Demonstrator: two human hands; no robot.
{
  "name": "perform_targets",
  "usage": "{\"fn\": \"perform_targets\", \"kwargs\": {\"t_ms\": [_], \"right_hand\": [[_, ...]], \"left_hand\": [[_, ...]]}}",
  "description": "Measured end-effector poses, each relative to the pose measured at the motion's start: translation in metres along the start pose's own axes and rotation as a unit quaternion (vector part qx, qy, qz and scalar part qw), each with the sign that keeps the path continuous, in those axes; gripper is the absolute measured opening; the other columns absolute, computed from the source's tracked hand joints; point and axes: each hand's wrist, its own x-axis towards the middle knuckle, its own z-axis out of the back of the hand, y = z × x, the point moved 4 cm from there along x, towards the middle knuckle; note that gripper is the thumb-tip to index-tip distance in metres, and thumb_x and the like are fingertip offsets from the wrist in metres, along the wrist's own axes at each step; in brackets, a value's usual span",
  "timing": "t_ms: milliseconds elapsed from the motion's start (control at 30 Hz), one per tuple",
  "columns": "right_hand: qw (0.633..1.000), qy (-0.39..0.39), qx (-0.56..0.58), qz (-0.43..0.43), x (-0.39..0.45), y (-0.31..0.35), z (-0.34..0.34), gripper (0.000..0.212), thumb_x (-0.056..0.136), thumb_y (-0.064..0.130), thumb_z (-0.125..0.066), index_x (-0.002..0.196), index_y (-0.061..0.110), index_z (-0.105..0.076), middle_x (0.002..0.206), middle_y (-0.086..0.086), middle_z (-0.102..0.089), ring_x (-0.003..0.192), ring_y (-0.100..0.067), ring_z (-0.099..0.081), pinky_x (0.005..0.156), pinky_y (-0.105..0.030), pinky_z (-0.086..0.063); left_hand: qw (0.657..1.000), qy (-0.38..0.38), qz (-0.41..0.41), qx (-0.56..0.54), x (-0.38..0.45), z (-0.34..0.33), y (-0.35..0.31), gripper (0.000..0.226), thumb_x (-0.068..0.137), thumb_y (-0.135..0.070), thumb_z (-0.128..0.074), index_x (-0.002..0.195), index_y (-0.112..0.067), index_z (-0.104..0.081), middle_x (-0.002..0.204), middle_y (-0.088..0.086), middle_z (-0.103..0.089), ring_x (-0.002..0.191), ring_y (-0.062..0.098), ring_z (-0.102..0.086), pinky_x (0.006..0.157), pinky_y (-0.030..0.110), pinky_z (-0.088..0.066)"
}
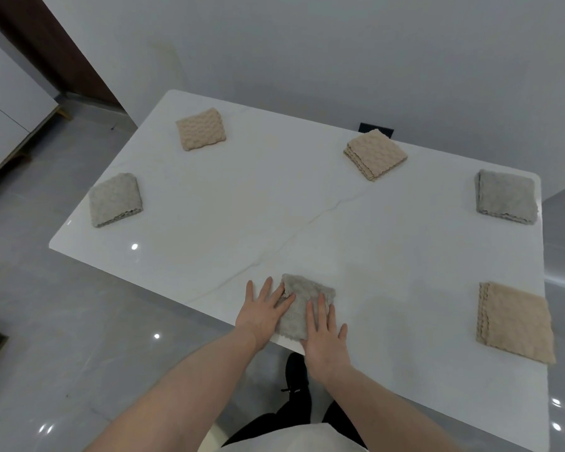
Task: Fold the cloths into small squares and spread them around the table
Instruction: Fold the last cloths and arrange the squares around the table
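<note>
Both hands flat, fingers spread: left hand (262, 313) and right hand (323, 334) press the grey cloth (302, 305) onto the counter (274, 223).

- The middle of the white table (291, 203) lies bare between five folded cloths set near its edges.
- Beige cloths (201, 129) (375, 154) (516, 322) and grey cloths (115, 200) (507, 197) sit well apart, leaving wide lanes between them.
</note>
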Motion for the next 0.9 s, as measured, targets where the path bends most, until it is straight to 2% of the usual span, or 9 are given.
{"fn": "perform_targets", "kwargs": {"t_ms": [167,267,467,600,733,900], "right_hand": [[1.0,0.023,0.008,-0.015,-0.012,0.01,-0.015,0.091,0.105,0.026,-0.044,0.152,0.012,0.033,0.144,-0.007,0.06,0.155,-0.038,0.016,0.123,-0.058,-0.015],[0.999,0.03,0.022,-0.005,-0.02,0.013,-0.014,0.09,0.105,0.026,-0.043,0.154,0.016,0.032,0.149,-0.005,0.055,0.155,-0.036,0.019,0.125,-0.058,-0.013],[0.996,-0.031,0.078,0.017,-0.027,0.006,0.004,0.097,0.099,0.048,-0.048,0.158,0.027,0.025,0.163,-0.003,0.038,0.155,-0.034,0.02,0.124,-0.055,-0.013],[0.995,-0.025,0.078,0.048,-0.021,-0.007,0.001,0.099,0.096,0.062,-0.045,0.158,0.029,0.025,0.165,0.0,0.034,0.155,-0.027,0.022,0.124,-0.055,-0.009],[0.997,-0.013,0.056,0.046,-0.017,-0.009,-0.004,0.089,0.102,0.054,-0.041,0.16,0.025,0.019,0.166,-0.003,0.031,0.156,-0.03,0.019,0.125,-0.059,-0.008],[0.998,0.007,0.057,0.019,-0.012,0.002,-0.002,0.087,0.105,0.046,-0.04,0.159,0.021,0.023,0.163,-0.005,0.036,0.154,-0.03,0.025,0.124,-0.064,-0.006]], "left_hand": [[1.0,0.0,-0.011,-0.023,-0.014,-0.02,0.001,0.097,0.101,-0.023,-0.056,0.16,-0.031,0.021,0.17,0.003,0.021,0.156,0.035,0.015,0.122,0.066,0.001],[0.999,0.004,-0.021,-0.043,-0.022,-0.027,0.005,0.097,0.101,-0.023,-0.056,0.16,-0.032,0.02,0.17,0.001,0.021,0.157,0.035,0.014,0.123,0.066,0.0],[0.993,-0.048,-0.019,-0.11,-0.035,-0.033,0.009,0.098,0.1,-0.03,-0.06,0.16,-0.038,0.017,0.165,-0.003,0.034,0.157,0.031,0.012,0.126,0.059,-0.005],[0.993,-0.013,-0.021,-0.111,-0.028,-0.035,0.007,0.094,0.103,-0.035,-0.056,0.16,-0.036,0.019,0.167,-0.008,0.028,0.158,0.028,0.012,0.124,0.062,-0.008],[0.995,0.008,-0.011,-0.095,-0.017,-0.031,0.008,0.083,0.107,-0.04,-0.046,0.16,-0.033,0.018,0.169,-0.008,0.023,0.158,0.029,0.011,0.122,0.064,-0.008],[0.995,0.02,0.004,-0.093,-0.014,-0.025,0.01,0.085,0.107,-0.031,-0.049,0.161,-0.033,0.016,0.17,-0.006,0.02,0.158,0.03,0.008,0.123,0.063,-0.01]]}}
